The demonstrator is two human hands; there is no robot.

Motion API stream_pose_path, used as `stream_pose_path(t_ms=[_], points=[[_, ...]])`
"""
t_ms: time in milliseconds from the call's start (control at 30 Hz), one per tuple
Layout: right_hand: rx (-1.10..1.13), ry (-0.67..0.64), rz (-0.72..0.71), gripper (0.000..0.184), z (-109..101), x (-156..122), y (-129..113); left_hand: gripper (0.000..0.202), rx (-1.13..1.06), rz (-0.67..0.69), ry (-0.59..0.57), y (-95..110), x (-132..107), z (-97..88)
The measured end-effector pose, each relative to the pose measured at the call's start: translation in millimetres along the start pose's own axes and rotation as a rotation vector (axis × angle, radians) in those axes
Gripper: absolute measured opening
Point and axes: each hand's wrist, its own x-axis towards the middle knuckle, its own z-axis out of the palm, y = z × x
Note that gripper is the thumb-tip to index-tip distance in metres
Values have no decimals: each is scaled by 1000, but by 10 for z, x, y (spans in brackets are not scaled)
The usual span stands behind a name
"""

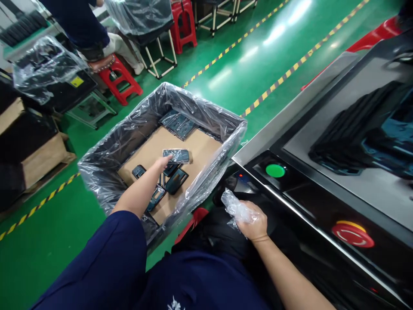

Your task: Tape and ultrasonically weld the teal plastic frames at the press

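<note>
My left hand [160, 165] reaches down into a plastic-lined box [111, 146] and grips a dark flat part in a clear wrapper [177, 155] by its near end. Several similar dark parts [176, 180] lie on the brown cardboard bottom beneath it, and a stack of them [179, 123] rests in the far corner. My right hand [254, 223] hovers over my lap, closed on a crumpled clear plastic bag [235, 208]. It is beside the front edge of a black machine [322, 202].
The machine's panel carries a green button [275, 170] and a red emergency stop [352, 233]. A seated person [87, 30] on a red stool [118, 79] works at the far left, among plastic-covered bins [45, 64] and cardboard boxes [45, 157]. Yellow-black lines [277, 82] cross the green floor.
</note>
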Motion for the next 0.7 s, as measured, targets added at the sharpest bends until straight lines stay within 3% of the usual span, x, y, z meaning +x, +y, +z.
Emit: stream_pose_path(t_ms=[133, 233, 333, 400, 500, 700], points=[[-5, -30, 4, 22, 28, -6, -13, 60, 202, 117, 146, -119, -178, -122], [13, -16, -3, 23, 35, -6, -18, 71, 319, 377, 172, -22, -311, -105], [-4, 25, -27, 24, 36, -13, -10, 72, 668, 888, -68, 156, -369, -13], [-27, 42, -45, 24, 38, -25, 1, 73, 966, 1128, -277, 275, -355, 103], [-43, 36, -32, 25, 42, -46, 17, 68, 1217, 1124, -385, 401, -293, 341], [-48, -8, -3, 27, 36, -52, 27, 36, 1274, 1003, -306, 447, -222, 774]])
